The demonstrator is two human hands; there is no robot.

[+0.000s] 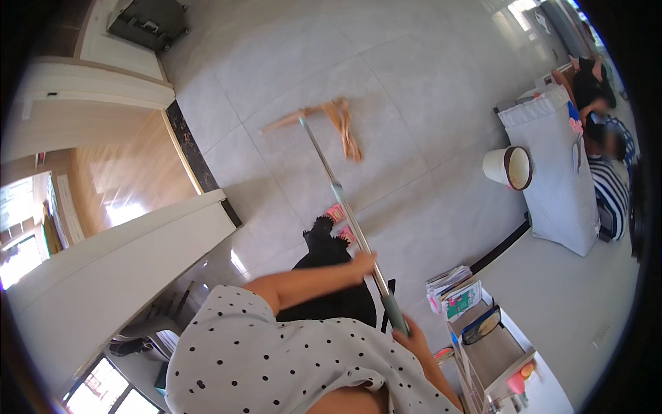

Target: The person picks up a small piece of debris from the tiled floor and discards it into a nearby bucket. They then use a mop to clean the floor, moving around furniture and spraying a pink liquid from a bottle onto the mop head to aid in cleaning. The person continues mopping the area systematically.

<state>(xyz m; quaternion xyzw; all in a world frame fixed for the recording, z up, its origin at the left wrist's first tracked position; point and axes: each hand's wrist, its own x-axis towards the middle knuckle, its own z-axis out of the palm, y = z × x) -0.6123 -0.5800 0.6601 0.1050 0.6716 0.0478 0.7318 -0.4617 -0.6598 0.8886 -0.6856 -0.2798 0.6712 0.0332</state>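
A mop with a metal pole [352, 224] slants across the middle of the view. My left hand [363, 265] is wrapped round the pole partway up. Lower down, my right hand [409, 334] grips the grey-green handle end [392, 308] near my right side. At the far end, a tan mop head [289, 120] lies on the grey tiled floor, with a tan cloth strip [345, 131] trailing from its right end. The mop head is slightly blurred.
A white bin [507, 168] stands beside a cloth-covered table [552, 172] on the right, with people seated beyond. A cabinet [503, 345] with books [458, 297] is near my right. A wall end [165, 241] and doorway lie left; a dark suitcase [148, 24] stands far left.
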